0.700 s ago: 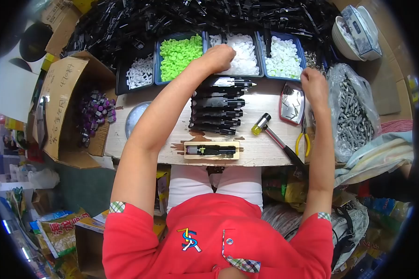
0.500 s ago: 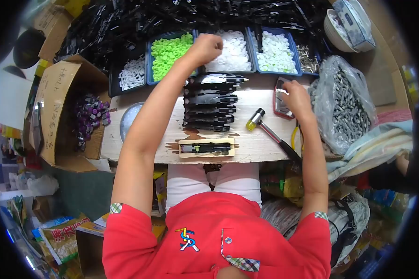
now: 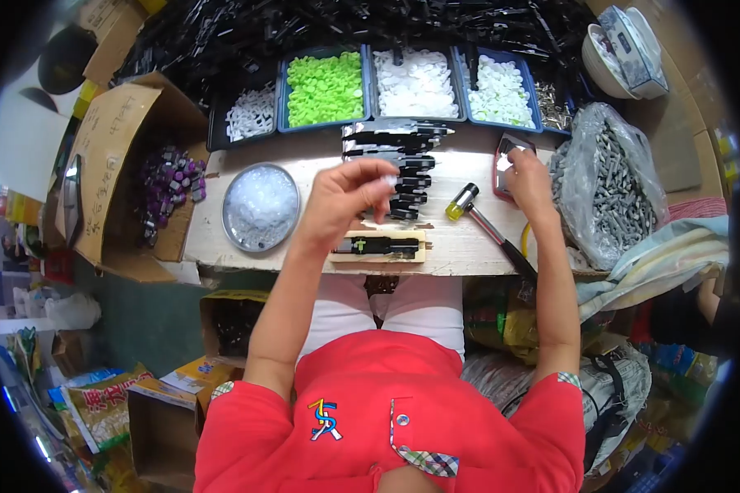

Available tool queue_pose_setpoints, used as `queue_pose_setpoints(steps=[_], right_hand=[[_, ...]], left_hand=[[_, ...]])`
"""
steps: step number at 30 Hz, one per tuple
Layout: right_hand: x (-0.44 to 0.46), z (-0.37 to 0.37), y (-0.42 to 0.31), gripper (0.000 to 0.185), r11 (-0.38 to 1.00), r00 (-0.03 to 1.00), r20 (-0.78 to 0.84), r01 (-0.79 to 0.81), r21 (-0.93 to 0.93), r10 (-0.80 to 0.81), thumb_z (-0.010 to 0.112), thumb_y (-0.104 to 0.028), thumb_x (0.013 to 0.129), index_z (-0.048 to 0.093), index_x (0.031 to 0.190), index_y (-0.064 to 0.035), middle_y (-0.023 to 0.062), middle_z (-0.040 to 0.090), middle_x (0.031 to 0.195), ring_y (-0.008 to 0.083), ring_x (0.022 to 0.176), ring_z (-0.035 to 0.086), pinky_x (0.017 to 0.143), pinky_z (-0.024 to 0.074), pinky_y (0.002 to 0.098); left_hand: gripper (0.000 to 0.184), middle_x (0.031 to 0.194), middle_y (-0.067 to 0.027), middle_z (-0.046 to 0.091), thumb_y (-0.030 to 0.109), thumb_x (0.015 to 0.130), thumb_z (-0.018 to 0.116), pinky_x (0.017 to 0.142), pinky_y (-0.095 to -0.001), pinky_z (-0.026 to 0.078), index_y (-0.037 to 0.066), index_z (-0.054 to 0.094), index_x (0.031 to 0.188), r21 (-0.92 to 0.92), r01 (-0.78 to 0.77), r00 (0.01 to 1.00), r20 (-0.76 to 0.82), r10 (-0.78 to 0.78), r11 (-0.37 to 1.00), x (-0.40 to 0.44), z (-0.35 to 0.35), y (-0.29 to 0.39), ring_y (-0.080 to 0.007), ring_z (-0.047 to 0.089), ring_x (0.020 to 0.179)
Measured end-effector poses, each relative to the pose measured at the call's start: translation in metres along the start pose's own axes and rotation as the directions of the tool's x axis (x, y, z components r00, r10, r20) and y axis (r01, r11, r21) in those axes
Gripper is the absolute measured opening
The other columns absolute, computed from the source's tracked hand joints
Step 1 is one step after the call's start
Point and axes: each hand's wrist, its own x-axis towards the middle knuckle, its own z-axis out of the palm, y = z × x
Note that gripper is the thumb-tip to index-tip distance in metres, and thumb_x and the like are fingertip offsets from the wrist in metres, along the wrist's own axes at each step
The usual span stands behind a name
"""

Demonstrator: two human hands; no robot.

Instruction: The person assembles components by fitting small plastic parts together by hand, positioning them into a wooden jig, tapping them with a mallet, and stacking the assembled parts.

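My left hand (image 3: pixel 344 200) hovers above the near part of the table, thumb and forefinger pinched on a small white plastic piece (image 3: pixel 390 181). Below it lies a wooden fixture (image 3: pixel 378 257) holding a black part (image 3: pixel 386 245) with a bit of green at its left end. Several black assemblies (image 3: pixel 403 156) are lined up in a stack behind, partly hidden by the hand. My right hand (image 3: pixel 528 182) has its fingers bent into a small red-rimmed box (image 3: pixel 502 182); what they grip, if anything, is hidden. A hammer (image 3: pixel 487 226) with a yellow face lies to its left.
Trays of green pieces (image 3: pixel 325 86), white pieces (image 3: pixel 415 86) and pale pieces (image 3: pixel 500 94) stand behind. A round dish (image 3: pixel 261 207) and a carton (image 3: pixel 111 172) with purple parts are left. At right sits a plastic bag (image 3: pixel 612 189) of grey metal parts. Black parts (image 3: pixel 247 33) pile up at the back.
My left hand has come back from the white-piece tray toward me, now with a small white piece in its fingertips. The right hand stays at the red-rimmed box. The view has shifted slightly.
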Motion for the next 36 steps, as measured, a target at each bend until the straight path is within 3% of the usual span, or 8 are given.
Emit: queue_pose_setpoints(steps=[2, 4, 5, 7, 18, 28, 34, 36], right_hand=[[-0.006, -0.007, -0.007, 0.01, 0.991, 0.986, -0.132, 0.109, 0.076, -0.098, 0.052, -0.002, 0.075, 0.058, 0.083, -0.0003, 0.0129, 0.061, 0.078, 0.0254, 0.068, 0.06, 0.059, 0.0474, 0.0369], [-0.015, -0.042, -0.044, 0.008, 0.7, 0.962, 0.196, -0.275, 0.659, 0.193, 0.056, -0.005, 0.08, 0.059, 0.086, -0.0014, 0.005, 0.059, 0.074, 0.0111, 0.065, 0.055, 0.057, 0.0436, 0.0257], [-0.022, -0.035, -0.045, 0.01, 0.527, 0.967, 0.25, -0.242, 0.815, 0.058, 0.057, -0.008, 0.083, 0.06, 0.089, -0.0009, -0.0038, 0.055, 0.074, 0.0028, 0.066, 0.048, 0.056, 0.0375, 0.018], [-0.037, -0.055, -0.091, 0.009, 0.327, 0.945, 0.323, -0.29, 0.899, -0.05, 0.056, -0.009, 0.085, 0.061, 0.089, -0.0024, -0.0023, 0.058, 0.077, 0.003, 0.067, 0.049, 0.058, 0.0392, 0.0174], [-0.066, -0.044, -0.156, 0.013, 0.118, 0.897, 0.337, -0.316, 0.941, -0.285, 0.058, -0.013, 0.086, 0.06, 0.087, -0.0001, -0.0018, 0.053, 0.082, 0.0054, 0.071, 0.046, 0.063, 0.0367, 0.0192], [-0.072, -0.038, -0.161, 0.013, 0.101, 0.881, 0.404, -0.391, 0.915, -0.248, 0.058, -0.012, 0.085, 0.06, 0.085, 0.0003, -0.0011, 0.053, 0.079, 0.0058, 0.071, 0.046, 0.062, 0.0363, 0.0198], [-0.068, -0.041, -0.162, 0.009, 0.393, 0.899, 0.322, -0.193, 0.899, -0.297, 0.059, -0.007, 0.082, 0.06, 0.085, 0.0015, 0.0022, 0.054, 0.077, 0.0096, 0.07, 0.049, 0.061, 0.0379, 0.022], [-0.07, -0.038, -0.165, 0.007, 0.516, 0.927, 0.155, 0.046, 0.855, -0.34, 0.059, -0.002, 0.08, 0.06, 0.086, 0.0014, 0.0055, 0.055, 0.079, 0.0131, 0.071, 0.052, 0.061, 0.0408, 0.025]], left_hand=[[0.021, 0.077, -0.0076, 0.059, 0.002, 0.081, 0.06, 0.052, -0.0262, 0.049, -0.003, 0.059, 0.101, -0.079, 0.012, 0.999, 0.031, -0.01, 0.997, -0.021, -0.002, -0.014, -0.0138, 0.058, 0.062], [0.021, 0.08, -0.0086, 0.059, 0.0, 0.081, 0.059, 0.053, -0.027, 0.05, -0.003, 0.059, 0.102, -0.151, 0.024, 0.996, 0.093, -0.009, 0.988, -0.035, -0.005, -0.026, -0.0138, 0.058, 0.066], [0.021, 0.08, -0.0088, 0.059, 0.001, 0.082, 0.06, 0.052, -0.0271, 0.05, -0.003, 0.059, 0.102, -0.154, 0.042, 0.996, 0.087, -0.028, 0.987, -0.04, -0.004, -0.03, -0.0139, 0.058, 0.066], [0.021, 0.081, -0.0089, 0.059, 0.001, 0.082, 0.06, 0.052, -0.0272, 0.05, -0.004, 0.059, 0.102, -0.157, 0.063, 0.995, 0.086, -0.05, 0.986, -0.048, -0.003, -0.036, -0.014, 0.059, 0.066], [0.019, 0.078, -0.0076, 0.061, 0.005, 0.085, 0.058, 0.05, -0.0241, 0.05, -0.004, 0.059, 0.102, -0.163, 0.065, 0.997, 0.048, -0.058, 0.984, -0.068, -0.003, -0.043, -0.0107, 0.059, 0.061], [0.019, 0.079, -0.0085, 0.062, 0.006, 0.085, 0.058, 0.049, -0.0244, 0.05, -0.004, 0.059, 0.102, -0.206, 0.04, 0.999, 0.033, -0.034, 0.978, -0.072, -0.006, -0.051, -0.0109, 0.059, 0.061], [0.019, 0.079, -0.0091, 0.063, 0.007, 0.085, 0.058, 0.05, -0.0244, 0.051, -0.004, 0.059, 0.101, -0.121, 0.051, 0.999, 0.025, -0.048, 0.991, -0.073, -0.011, -0.054, -0.0118, 0.06, 0.061], [0.018, 0.079, -0.0104, 0.063, 0.006, 0.086, 0.057, 0.05, -0.0245, 0.052, -0.004, 0.059, 0.101, -0.154, 0.061, 0.998, 0.019, -0.059, 0.986, -0.072, -0.012, -0.055, -0.0127, 0.061, 0.062]])
